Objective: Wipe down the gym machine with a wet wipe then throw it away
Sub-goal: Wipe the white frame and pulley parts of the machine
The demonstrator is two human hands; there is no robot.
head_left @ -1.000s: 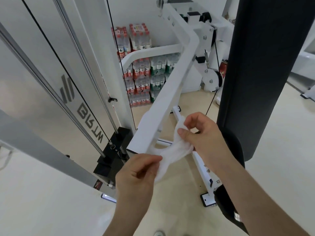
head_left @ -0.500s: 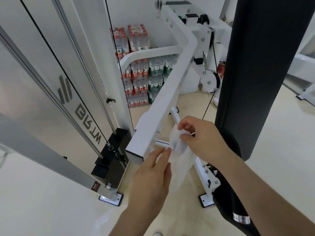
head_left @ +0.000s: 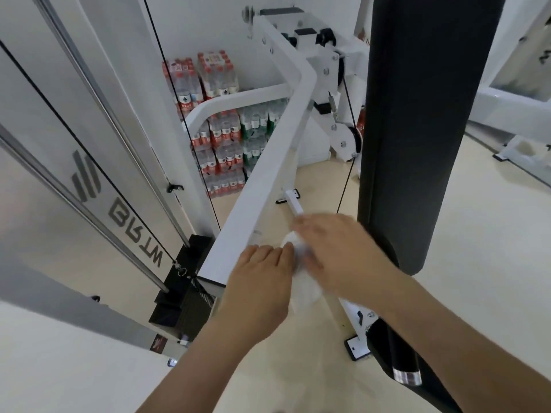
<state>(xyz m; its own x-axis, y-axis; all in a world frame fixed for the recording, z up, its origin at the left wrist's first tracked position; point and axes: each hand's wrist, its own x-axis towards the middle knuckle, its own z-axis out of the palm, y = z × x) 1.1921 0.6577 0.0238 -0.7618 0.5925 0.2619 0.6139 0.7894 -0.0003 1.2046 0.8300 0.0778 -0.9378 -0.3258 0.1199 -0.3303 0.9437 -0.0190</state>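
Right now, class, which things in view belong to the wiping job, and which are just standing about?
Job in hand:
wet wipe, between the left hand and right hand
white machine beam

Standing about:
bottled water packs
white frame at far right

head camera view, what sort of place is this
Most likely a gym: a white cable-machine frame, its black weight stack, a tall black pad, and bottled water packs stacked behind.

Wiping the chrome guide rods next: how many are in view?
2. One chrome guide rod slants from the top left edge down to the black weight stack; the other runs lower left of it, to the same stack. More may be hidden.
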